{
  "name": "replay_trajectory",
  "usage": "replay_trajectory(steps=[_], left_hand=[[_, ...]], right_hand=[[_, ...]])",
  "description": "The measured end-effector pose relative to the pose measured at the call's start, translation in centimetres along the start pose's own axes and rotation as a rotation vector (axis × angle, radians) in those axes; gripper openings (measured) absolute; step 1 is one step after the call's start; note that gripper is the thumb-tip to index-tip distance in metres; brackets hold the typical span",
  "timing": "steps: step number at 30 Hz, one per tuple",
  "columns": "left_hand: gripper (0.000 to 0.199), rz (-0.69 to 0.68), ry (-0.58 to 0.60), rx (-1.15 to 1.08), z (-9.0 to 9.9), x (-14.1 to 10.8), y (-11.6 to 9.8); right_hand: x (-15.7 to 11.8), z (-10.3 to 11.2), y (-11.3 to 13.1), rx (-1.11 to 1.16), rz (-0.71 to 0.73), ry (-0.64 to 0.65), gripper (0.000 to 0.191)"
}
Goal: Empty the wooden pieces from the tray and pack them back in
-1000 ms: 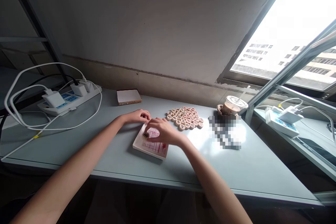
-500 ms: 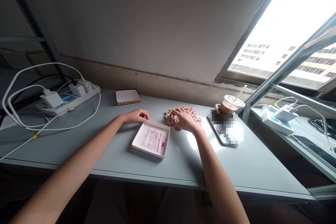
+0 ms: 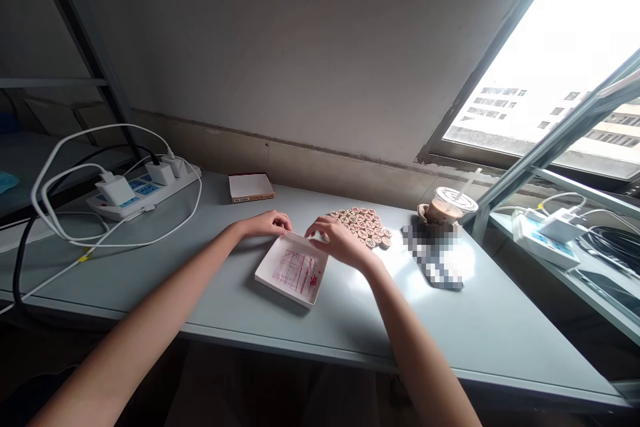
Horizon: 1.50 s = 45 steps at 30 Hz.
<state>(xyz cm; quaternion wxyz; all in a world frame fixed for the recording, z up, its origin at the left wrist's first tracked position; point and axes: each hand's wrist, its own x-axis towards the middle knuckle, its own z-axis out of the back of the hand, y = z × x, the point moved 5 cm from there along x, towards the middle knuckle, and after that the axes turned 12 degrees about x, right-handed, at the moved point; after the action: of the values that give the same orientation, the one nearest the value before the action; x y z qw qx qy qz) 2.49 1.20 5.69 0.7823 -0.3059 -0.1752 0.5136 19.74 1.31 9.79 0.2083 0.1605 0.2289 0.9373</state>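
While the shallow white box (image 3: 271, 263) is sat flat on the grey desk (image 3: 230, 300), its far left corner is touched by the left hand (image 3: 270, 222), fingers loosely curled; whether the rim is actually pinched can't really be told. The far right corner is kinda covered by the right hand (image 3: 340, 240), fingers half bent and pointed down at the rim, not clenched. Whether a disc is tucked under them can't be made out, tbh. The round character discs (image 3: 365, 223) are bunched together just past that hand, right of the box.
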Motion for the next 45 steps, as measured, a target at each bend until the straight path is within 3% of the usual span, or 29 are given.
replay_trajectory(steps=[3,7,12,15,19,22,24,28,30,33,38,45], left_hand=[[0.019,-0.007,0.000,0.013,0.0,0.1,0.3],[0.019,-0.004,0.013,0.019,0.0,0.1,0.3],[0.020,0.003,0.013,0.034,0.1,0.1,0.2],[0.019,0.007,0.011,0.030,0.1,0.1,0.3],[0.020,0.015,0.026,0.025,0.4,-0.1,0.6],[0.019,0.036,0.023,0.044,0.8,-0.2,1.2],[0.019,0.056,0.008,0.062,1.2,-0.4,1.7],[0.021,0.086,-0.029,0.083,1.7,-0.6,2.2],[0.022,0.095,-0.037,0.093,1.9,-0.8,2.3],[0.025,0.102,-0.054,0.089,2.1,-0.7,2.4],[0.035,0.113,-0.123,0.079,2.4,-0.4,2.8],[0.034,0.115,-0.218,0.100,2.3,-0.3,2.6]], right_hand=[[0.3,-2.5,1.9,0.028,0.053,0.147,0.028],[0.3,-3.9,2.8,0.031,-0.018,0.203,0.043],[0.3,-4.0,2.7,-0.040,-0.046,0.272,0.025],[0.4,-3.1,2.2,0.010,-0.021,0.273,0.014],[-0.3,0.6,1.1,0.252,-0.022,0.160,0.019],[-1.6,3.6,-0.8,0.296,-0.145,0.114,0.026],[-2.5,4.4,-1.9,0.237,-0.198,0.162,0.025],[-3.3,3.3,-3.4,0.088,-0.308,0.374,0.024],[-3.1,2.4,-3.7,0.050,-0.337,0.413,0.025],[-2.6,1.8,-3.6,0.118,-0.354,0.369,0.029],[-2.7,3.5,-3.6,0.115,-0.385,0.153,0.022],[-3.9,2.9,-4.2,-0.039,-0.503,0.282,0.027]])
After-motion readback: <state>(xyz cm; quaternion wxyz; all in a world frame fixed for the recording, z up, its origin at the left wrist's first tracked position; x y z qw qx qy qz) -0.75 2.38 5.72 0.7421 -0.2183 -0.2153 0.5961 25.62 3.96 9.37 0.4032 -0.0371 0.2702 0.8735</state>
